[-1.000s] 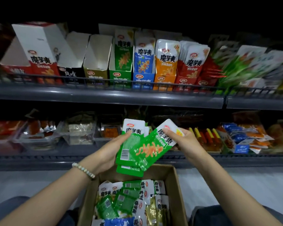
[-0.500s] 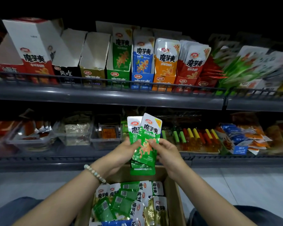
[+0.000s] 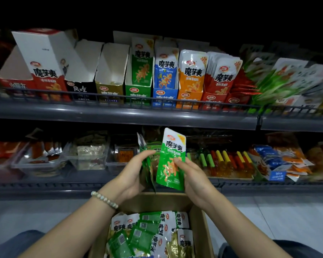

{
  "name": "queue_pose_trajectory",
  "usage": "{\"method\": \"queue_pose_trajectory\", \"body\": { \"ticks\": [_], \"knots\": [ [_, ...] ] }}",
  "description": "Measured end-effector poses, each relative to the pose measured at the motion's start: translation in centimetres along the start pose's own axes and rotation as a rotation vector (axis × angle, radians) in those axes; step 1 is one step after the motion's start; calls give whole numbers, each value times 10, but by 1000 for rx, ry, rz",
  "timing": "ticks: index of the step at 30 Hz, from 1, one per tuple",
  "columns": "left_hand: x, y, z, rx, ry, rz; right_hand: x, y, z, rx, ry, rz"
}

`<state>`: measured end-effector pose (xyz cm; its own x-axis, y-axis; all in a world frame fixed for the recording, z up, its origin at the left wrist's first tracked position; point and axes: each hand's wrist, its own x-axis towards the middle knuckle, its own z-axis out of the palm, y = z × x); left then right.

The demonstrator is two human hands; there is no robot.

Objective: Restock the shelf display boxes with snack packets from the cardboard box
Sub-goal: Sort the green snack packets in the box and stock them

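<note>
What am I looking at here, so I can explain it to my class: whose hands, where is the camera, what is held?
No machine here: a person wears a camera on the head, so the picture looks forward and down at their own hands. The left hand holds a stack of green packets, seen edge-on. The right hand pinches one green packet upright, its front toward the camera. Below sits an open cardboard box with more packets inside. Ahead, the upper shelf carries display boxes; the green display box matches the held packet.
</note>
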<state>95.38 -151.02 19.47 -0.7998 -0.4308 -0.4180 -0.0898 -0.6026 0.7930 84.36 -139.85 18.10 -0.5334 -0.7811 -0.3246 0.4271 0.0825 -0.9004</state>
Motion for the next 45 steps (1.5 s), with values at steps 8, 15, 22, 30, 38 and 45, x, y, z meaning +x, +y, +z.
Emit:
{"method": "queue_pose_trajectory", "body": {
  "ticks": [8,15,22,30,38,45],
  "knots": [
    [2,-1,-13,105,139,53,-1,5,-6,-126,64,-19],
    [-1,-14,-6,293,176,162,1,16,1,-79,49,33],
    [-2,-11,-1,343,170,187,5,15,-1,79,177,62],
    [0,-11,0,411,51,184,3,6,3,26,201,-98],
    [-7,-5,0,446,1,245,5,0,33,-129,102,-277],
    [-20,19,-2,476,-95,285,1,-53,16,-298,-59,-405]
  ]
}}
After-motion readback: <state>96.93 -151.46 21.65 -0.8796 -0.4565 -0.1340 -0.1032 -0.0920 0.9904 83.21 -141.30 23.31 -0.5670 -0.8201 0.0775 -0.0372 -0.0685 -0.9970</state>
